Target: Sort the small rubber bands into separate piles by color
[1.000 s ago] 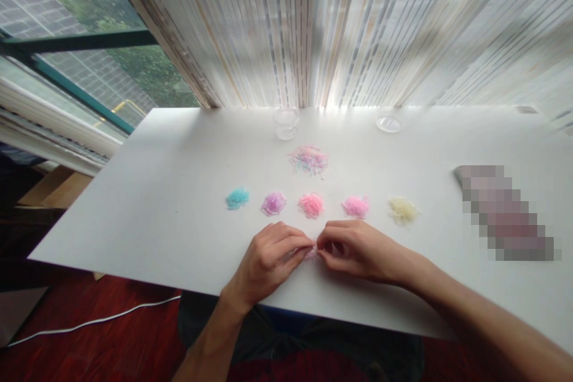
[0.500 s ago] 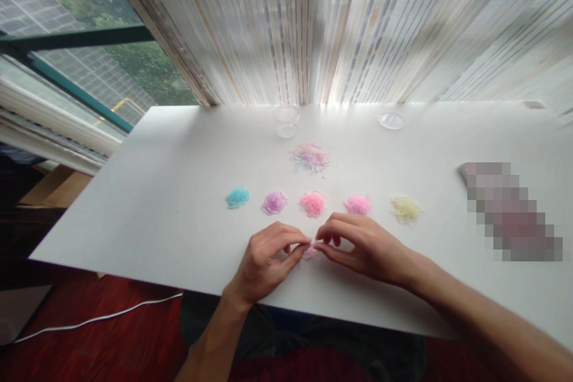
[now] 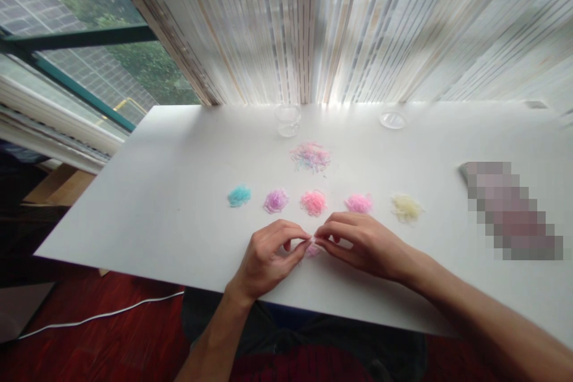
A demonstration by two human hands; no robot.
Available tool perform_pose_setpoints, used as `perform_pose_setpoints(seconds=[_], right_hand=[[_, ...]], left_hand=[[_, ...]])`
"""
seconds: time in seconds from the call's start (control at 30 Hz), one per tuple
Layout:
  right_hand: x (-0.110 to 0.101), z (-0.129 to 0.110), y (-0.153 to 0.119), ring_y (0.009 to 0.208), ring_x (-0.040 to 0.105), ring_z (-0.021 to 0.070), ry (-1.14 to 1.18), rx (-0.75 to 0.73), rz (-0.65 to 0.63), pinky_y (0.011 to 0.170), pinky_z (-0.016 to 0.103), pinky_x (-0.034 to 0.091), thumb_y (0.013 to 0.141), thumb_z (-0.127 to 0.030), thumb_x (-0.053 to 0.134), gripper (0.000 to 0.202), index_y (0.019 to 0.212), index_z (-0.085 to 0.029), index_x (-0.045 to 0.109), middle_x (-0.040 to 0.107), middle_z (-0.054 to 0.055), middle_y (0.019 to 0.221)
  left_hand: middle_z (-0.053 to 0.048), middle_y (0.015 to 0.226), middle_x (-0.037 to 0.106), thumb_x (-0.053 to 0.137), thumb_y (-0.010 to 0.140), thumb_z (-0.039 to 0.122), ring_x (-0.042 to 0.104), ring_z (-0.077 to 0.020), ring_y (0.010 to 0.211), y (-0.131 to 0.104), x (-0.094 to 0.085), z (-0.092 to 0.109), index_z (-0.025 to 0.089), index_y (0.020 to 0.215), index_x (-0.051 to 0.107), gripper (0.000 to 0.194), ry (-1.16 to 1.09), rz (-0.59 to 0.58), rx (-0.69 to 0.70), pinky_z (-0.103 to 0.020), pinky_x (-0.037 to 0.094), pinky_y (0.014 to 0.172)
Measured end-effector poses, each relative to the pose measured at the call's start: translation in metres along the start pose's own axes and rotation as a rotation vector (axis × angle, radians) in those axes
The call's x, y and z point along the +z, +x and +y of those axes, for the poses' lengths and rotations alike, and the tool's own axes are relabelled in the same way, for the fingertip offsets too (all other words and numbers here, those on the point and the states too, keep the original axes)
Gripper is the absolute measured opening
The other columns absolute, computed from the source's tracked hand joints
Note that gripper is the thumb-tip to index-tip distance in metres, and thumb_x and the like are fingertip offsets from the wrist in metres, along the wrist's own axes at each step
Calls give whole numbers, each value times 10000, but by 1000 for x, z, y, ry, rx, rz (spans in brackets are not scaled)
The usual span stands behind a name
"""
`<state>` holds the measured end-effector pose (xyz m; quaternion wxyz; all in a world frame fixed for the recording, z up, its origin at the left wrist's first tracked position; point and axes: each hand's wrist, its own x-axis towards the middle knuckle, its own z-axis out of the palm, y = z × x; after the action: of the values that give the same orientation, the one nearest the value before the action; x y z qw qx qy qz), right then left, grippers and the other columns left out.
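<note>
My left hand and my right hand meet at the fingertips above the table near its front edge. Each pinches thumb against forefinger on a tiny pale rubber band, mostly hidden by the fingers. Right beneath them lies a small light-pink heap of rubber bands, partly covered. Beyond the hands runs a row of little heaps of rubber bands: blue, purple, coral pink, pink and pale yellow. The right hand's knuckles are close to the pink heap.
Behind the row lies a mixed-colour heap of bands. A clear round container and a clear lid are at the back of the white table. A blurred-out flat object lies at right; a striped curtain hangs behind.
The fingertips of both hands have come closer together, nearly touching now. The heaps have not been disturbed; the view has shifted very slightly.
</note>
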<state>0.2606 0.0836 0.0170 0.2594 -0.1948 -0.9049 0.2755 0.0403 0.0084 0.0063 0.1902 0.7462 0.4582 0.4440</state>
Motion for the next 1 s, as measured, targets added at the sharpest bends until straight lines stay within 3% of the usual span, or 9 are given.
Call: perform_pose_setpoints(seconds=[0.5, 1.0], right_hand=[[-1, 2, -1, 702, 636, 150, -56, -30, 12, 640, 267, 450, 1044, -241, 552, 175, 992, -184, 708, 716, 54, 828], [-4, 0, 1, 690, 624, 153, -86, -37, -14, 648, 278, 446, 1027, -204, 527, 184, 1004, -186, 709, 696, 44, 795]], left_hand=[[-51, 874, 764, 699, 940, 131, 669, -129, 720, 0, 0, 1, 183, 985, 720, 72, 21, 26, 19, -240, 552, 621], [-33, 888, 762, 713, 941, 162, 624, -117, 651, -5, -4, 7, 197, 962, 742, 50, 229, 83, 23, -261, 531, 646]])
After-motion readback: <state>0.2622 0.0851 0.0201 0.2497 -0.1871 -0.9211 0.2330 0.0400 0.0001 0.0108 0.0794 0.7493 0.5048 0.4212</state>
